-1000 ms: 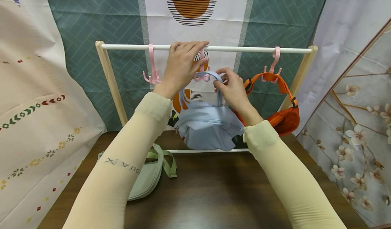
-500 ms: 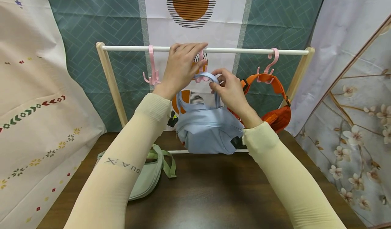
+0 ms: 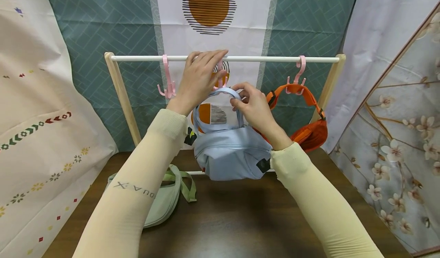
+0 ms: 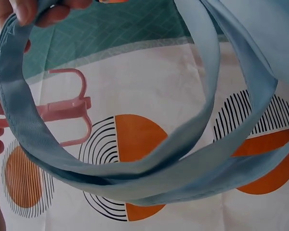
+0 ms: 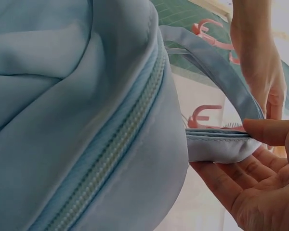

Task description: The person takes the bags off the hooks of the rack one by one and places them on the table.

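Observation:
A light blue bag hangs in the air below the rail by its strap. My right hand pinches that strap; in the right wrist view, the thumb presses it from above against the fingers below. My left hand is at the white rail, its fingers extended along it. In the left wrist view, the stem of the middle pink hook hanger runs between the left thumb and fingers. The strap loop passes close to the hanger's prongs; whether it rests on one is hard to tell.
On the rail's left hangs another pink hook hanger. To the right, an orange bag hangs from a third hanger. A pale green bag lies on the brown table, partly behind the left sleeve.
The right hand and the blue bag have sunk slightly relative to the rail, and the strap loop has spread wider. The left hand stays at the rail. The view has shifted a little.

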A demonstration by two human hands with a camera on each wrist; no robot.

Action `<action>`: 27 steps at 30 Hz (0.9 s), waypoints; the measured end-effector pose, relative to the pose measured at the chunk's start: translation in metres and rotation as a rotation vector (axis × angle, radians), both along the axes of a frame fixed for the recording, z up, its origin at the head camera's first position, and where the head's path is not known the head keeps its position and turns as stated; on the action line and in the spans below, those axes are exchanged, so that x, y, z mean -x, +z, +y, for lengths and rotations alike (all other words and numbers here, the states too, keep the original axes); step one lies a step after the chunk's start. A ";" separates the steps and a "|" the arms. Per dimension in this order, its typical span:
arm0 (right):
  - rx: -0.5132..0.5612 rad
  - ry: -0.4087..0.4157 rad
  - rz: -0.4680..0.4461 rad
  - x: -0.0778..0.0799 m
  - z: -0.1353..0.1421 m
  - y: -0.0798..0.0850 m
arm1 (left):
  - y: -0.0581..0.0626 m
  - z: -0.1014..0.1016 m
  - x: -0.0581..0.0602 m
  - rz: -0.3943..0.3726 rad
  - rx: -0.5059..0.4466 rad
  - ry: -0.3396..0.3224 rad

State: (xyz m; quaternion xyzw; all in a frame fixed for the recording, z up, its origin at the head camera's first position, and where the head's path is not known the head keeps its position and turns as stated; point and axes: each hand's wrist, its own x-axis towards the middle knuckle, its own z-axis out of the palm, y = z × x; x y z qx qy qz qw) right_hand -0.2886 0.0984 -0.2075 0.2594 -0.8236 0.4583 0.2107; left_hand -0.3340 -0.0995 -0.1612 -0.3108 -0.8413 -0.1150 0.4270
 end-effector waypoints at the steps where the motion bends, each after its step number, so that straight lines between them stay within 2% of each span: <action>1: 0.000 0.001 -0.003 0.000 0.000 0.000 | 0.000 -0.001 0.000 -0.004 0.004 0.000; 6: 0.002 0.003 -0.008 -0.003 -0.001 0.000 | 0.000 -0.005 -0.003 -0.026 0.001 -0.004; 9: 0.006 0.005 -0.014 -0.004 0.000 -0.001 | -0.006 -0.009 -0.008 -0.012 -0.015 -0.009; 16: 0.002 0.007 -0.026 -0.005 0.001 -0.002 | -0.037 -0.028 -0.022 0.028 -0.084 -0.049; 21: 0.002 0.000 -0.020 -0.005 0.000 -0.003 | -0.057 -0.037 -0.028 0.015 -0.117 -0.095; 27: 0.000 -0.009 -0.016 -0.006 0.000 -0.004 | -0.073 -0.041 -0.034 -0.037 -0.143 -0.131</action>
